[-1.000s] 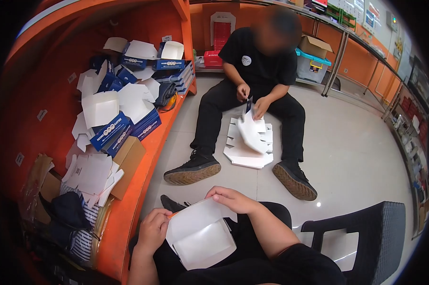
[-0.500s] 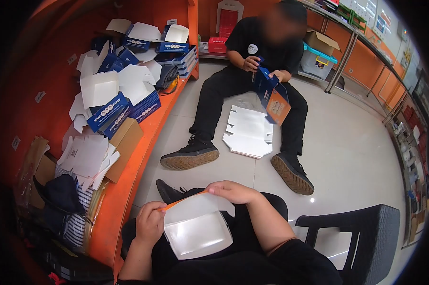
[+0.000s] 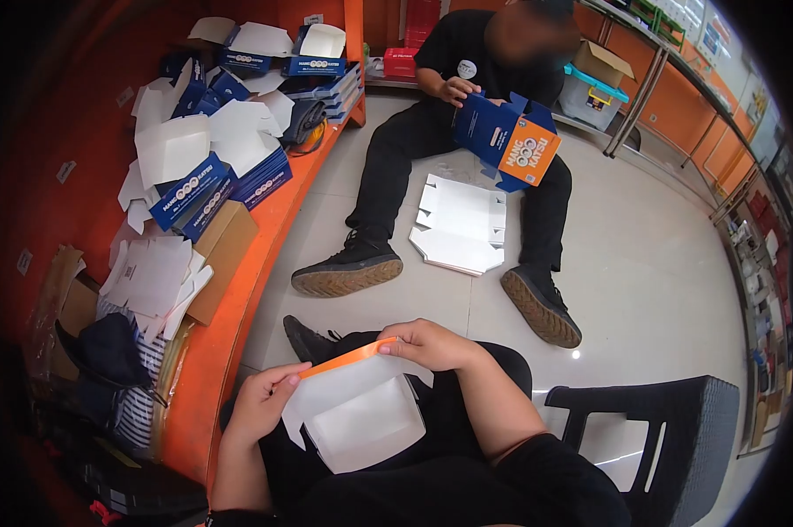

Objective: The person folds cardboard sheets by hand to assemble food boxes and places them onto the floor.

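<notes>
On my lap rests a cardboard food box (image 3: pixel 366 428), its white inside facing up and its lid raised at the far side. Along the top of the lid runs an orange edge flap (image 3: pixel 348 357). My right hand (image 3: pixel 427 344) pinches the right end of that flap, thumb on the near side. At the lid's left corner, my left hand (image 3: pixel 266 397) grips the edge with its thumb near the orange strip; some of its fingers are hidden behind the card.
Opposite sits another person holding a blue and orange box (image 3: pixel 511 145). Flat white card blanks (image 3: pixel 460 224) lie between that person's legs. Folded blue boxes (image 3: pixel 194 193) crowd the orange shelf (image 3: pixel 238 351) at left. A black chair (image 3: pixel 677 448) stands at right.
The lid's orange flap has tipped so more of it shows. My left hand has shifted slightly left and its fingers have loosened. The other person's box has turned, showing its orange face.
</notes>
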{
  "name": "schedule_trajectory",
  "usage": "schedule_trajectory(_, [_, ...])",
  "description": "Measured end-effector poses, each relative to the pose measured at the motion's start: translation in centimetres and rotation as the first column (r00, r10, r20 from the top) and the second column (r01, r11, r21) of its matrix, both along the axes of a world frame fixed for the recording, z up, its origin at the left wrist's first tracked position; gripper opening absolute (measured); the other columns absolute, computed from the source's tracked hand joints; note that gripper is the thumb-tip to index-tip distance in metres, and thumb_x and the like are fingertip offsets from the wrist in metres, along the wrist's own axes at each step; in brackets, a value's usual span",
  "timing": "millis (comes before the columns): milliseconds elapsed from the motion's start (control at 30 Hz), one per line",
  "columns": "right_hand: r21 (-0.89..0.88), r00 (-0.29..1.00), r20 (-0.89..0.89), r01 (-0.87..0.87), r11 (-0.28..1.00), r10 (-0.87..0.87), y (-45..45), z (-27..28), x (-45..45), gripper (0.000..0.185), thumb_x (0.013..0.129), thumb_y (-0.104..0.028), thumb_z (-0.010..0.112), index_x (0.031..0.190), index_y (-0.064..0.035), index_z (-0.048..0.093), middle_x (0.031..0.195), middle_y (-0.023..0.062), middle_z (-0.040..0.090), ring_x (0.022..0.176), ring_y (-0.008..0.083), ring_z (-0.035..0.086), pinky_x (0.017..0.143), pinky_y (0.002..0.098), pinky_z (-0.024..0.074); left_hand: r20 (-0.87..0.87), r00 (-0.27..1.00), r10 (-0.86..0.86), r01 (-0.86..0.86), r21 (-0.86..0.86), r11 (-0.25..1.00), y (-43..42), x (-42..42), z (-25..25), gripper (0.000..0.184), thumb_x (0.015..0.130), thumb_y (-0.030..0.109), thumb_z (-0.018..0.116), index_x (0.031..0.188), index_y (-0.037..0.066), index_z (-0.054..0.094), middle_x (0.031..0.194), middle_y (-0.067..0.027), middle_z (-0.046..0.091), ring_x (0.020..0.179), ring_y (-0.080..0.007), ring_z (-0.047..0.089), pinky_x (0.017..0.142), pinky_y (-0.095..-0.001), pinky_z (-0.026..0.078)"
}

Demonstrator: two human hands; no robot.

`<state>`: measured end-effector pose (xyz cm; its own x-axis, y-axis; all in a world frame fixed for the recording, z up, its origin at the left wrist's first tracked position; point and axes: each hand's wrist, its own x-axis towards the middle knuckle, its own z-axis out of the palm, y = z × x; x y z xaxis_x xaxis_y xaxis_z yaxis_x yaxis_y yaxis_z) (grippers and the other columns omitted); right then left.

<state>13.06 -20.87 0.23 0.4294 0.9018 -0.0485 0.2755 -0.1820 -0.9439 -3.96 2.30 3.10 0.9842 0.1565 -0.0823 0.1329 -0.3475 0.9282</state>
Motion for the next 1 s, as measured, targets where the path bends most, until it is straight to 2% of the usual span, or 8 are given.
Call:
schedule_trajectory(267, [0.014,0.891,0.450,0.056,0.998,-0.057,0.1,3.7,-1.4,0.019,0.080,-0.017,0.061,0.093,-0.0046,0.063,0.086,0.0124,0.064,0.074,0.0300,0.061,0.066,0.0350,0.0484,0.200,0.979,-0.026,-0.053,0.380,0.923,-2.1,0.8,1.0,0.017,0.081,0.013,0.059,0.095,0.004,0.064,0.090,-0.0120,0.065,0.083,-0.0272,0.063,0.073,-0.0327,0.049])
schedule_trajectory(400, [-0.078,0.697,0.715,-0.003,0.997,0.058,2.7,3.8,-2.8,0.014,0.080,-0.022,0.058,0.073,-0.0101,0.060,0.066,0.0084,0.060,0.064,0.0286,0.058,0.064,0.0382,0.0447,0.165,0.981,-0.098,0.015,0.444,0.896,-1.9,0.7,1.1,0.015,0.078,0.011,0.063,0.091,0.004,0.064,0.087,-0.0112,0.063,0.078,-0.0253,0.060,0.069,-0.0327,0.046])
schedule_trajectory(467, [-0.138,0.734,0.674,0.012,0.990,0.085,3.0,4.0,-2.6,0.014,0.078,-0.022,0.061,0.082,-0.0089,0.062,0.075,0.0103,0.062,0.067,0.0283,0.058,0.069,0.0368,0.0449,0.275,0.960,-0.059,-0.064,0.417,0.907,-1.5,0.9,-0.1,0.019,0.078,0.015,0.063,0.095,0.007,0.061,0.083,-0.0087,0.062,0.077,-0.0257,0.061,0.063,-0.0324,0.046])
schedule_trajectory(567, [0.173,0.783,0.562,0.206,0.963,-0.268,1.5,2.8,-3.2,0.026,0.080,-0.021,0.061,0.103,-0.0070,0.058,0.085,0.0092,0.062,0.069,0.0213,0.059,0.071,0.0322,0.0460,0.209,0.966,0.151,-0.191,0.185,0.964,-1.5,-0.5,0.0,0.039,0.080,0.018,0.063,0.114,0.006,0.050,0.096,-0.0102,0.061,0.092,-0.0206,0.059,0.072,-0.0298,0.045])
schedule_trajectory(633, [0.209,0.890,0.195,0.372,0.904,-0.411,-0.2,0.2,-3.2,0.035,0.083,-0.019,0.059,0.115,-0.0057,0.051,0.093,0.0086,0.060,0.075,0.0165,0.058,0.072,0.0298,0.0468,0.100,0.972,0.211,-0.214,0.025,0.976,-0.4,-2.0,-1.5,0.048,0.081,0.019,0.062,0.123,0.005,0.043,0.104,-0.0120,0.059,0.098,-0.0202,0.056,0.078,-0.0300,0.044])
schedule_trajectory(767, [-0.125,0.901,-0.209,0.360,0.924,-0.380,-2.4,-3.2,-4.5,0.042,0.090,-0.019,0.050,0.127,-0.0031,0.040,0.107,0.0086,0.054,0.086,0.0139,0.055,0.070,0.0287,0.0499,-0.146,0.988,0.056,-0.073,-0.115,0.991,0.8,-5.0,-3.5,0.038,0.087,0.018,0.053,0.120,0.000,0.045,0.101,-0.0078,0.057,0.100,-0.0134,0.051,0.085,-0.0295,0.040])
schedule_trajectory(867, [-0.009,0.873,-0.354,0.356,0.934,-0.336,-0.7,0.2,-5.4,0.040,0.093,-0.022,0.043,0.127,-0.0028,0.040,0.107,0.0083,0.053,0.088,0.0138,0.053,0.069,0.0306,0.0514,-0.052,0.993,0.109,-0.100,0.159,0.982,1.3,-7.0,-0.7,0.035,0.091,0.024,0.045,0.114,-0.003,0.049,0.098,-0.0159,0.059,0.092,-0.0243,0.056,0.084,-0.0327,0.041])
schedule_trajectory(1000, [0.135,0.992,-0.104,0.081,0.987,-0.068,3.1,4.2,-6.4,0.038,0.094,-0.022,0.040,0.125,0.0005,0.042,0.105,0.0084,0.056,0.096,0.0157,0.054,0.077,0.0296,0.0471,0.140,0.932,0.333,-0.361,0.386,0.849,3.2,-11.9,4.7,0.032,0.091,0.024,0.043,0.109,-0.002,0.050,0.095,-0.0223,0.058,0.090,-0.0356,0.055,0.079,-0.0379,0.042])
